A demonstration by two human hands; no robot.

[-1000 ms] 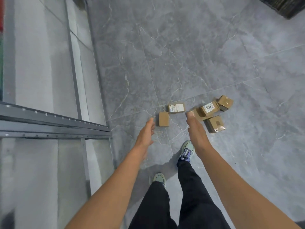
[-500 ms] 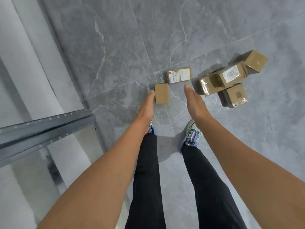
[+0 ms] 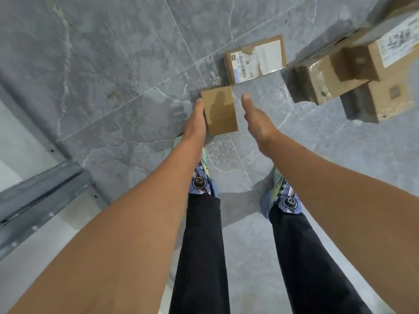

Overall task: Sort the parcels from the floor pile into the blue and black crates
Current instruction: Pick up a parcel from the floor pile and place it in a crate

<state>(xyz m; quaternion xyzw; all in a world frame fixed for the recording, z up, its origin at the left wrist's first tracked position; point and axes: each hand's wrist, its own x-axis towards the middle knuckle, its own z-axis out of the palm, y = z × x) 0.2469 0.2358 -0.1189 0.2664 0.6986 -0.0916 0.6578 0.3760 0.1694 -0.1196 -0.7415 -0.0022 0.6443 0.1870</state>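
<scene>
The plain box (image 3: 219, 110) lay flat on the grey floor (image 3: 113, 64), between the 2 hands. The left hand (image 3: 195, 120) was against the box's left edge, fingers straight and together, seen edge-on. Whether they pressed on the box could not be told. The right hand (image 3: 256, 116) hovered just right of the box, apart from it, fingers straight and together. A labelled box (image 3: 255, 58) lay just beyond, its near corner at the plain box. 3 more boxes (image 3: 317, 80) sat piled far right. A metal rail (image 3: 34, 196) crossed the near left.
</scene>
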